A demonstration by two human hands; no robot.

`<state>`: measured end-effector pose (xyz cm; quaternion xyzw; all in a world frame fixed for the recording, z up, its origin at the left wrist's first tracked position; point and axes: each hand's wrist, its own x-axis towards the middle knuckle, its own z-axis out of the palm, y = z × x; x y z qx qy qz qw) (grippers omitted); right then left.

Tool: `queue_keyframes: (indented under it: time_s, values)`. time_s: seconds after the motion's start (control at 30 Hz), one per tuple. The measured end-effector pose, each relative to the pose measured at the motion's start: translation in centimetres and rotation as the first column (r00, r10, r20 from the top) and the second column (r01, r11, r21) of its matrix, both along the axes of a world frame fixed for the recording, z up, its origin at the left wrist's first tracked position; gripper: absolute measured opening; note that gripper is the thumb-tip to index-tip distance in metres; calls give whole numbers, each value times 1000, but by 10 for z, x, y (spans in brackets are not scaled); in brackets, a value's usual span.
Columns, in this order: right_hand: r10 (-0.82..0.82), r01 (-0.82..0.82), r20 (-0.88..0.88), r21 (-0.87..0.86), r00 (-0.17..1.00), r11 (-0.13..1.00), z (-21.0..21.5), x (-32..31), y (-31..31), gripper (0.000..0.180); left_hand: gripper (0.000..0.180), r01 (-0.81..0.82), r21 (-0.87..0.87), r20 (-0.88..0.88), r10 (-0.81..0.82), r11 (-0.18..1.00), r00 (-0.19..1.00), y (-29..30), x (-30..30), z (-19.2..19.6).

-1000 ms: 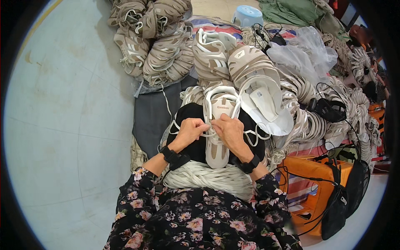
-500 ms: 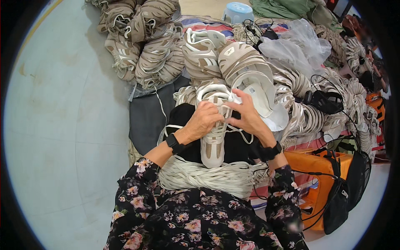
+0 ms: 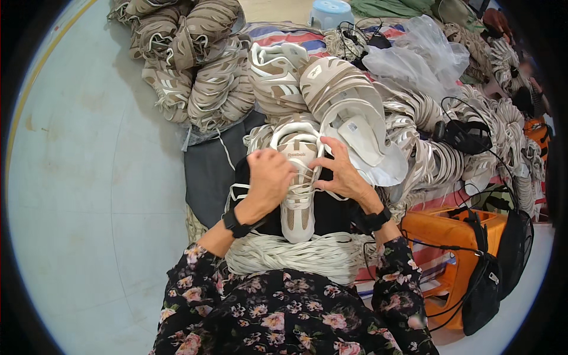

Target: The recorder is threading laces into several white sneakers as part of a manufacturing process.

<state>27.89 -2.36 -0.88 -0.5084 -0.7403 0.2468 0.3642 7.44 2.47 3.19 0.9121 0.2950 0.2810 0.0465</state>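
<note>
A beige and white sneaker [image 3: 297, 222] lies toe toward me on a black cloth [image 3: 331, 216], its lace threaded across the front. My left hand [image 3: 267, 180] is closed beside the shoe's left eyelets, slightly blurred; its fingertips, and whatever they pinch, are hidden. With bent, parted fingers, my right hand [image 3: 345, 174] grips the right side of the sneaker by the eyelets and tongue. A loose lace end [image 3: 238, 190] loops out left of my left hand. Across my lap lies a thick bundle of off-white laces [image 3: 296, 255].
Stacked shoe uppers [image 3: 340, 83] stand just beyond the sneaker, with another heap [image 3: 207, 77] at the far left. Strung uppers [image 3: 435, 160] lie to the right. An orange plastic stool [image 3: 441, 236] bears black bags and cables. A clear plastic bag [image 3: 417, 59] and blue stool [image 3: 331, 13] are farther back.
My left hand has moved left and slightly down, away from the shoe's middle, uncovering the tongue. My right hand stays at the right eyelets. The whole view has shifted slightly.
</note>
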Motion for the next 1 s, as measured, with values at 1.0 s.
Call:
queue_keyframes:
  time_s: [1.0]
  values:
    - [-337,318,122,149,934,936,13,-61,-20,7,22,-29,-510,120,104,860,987,59,0,-28]
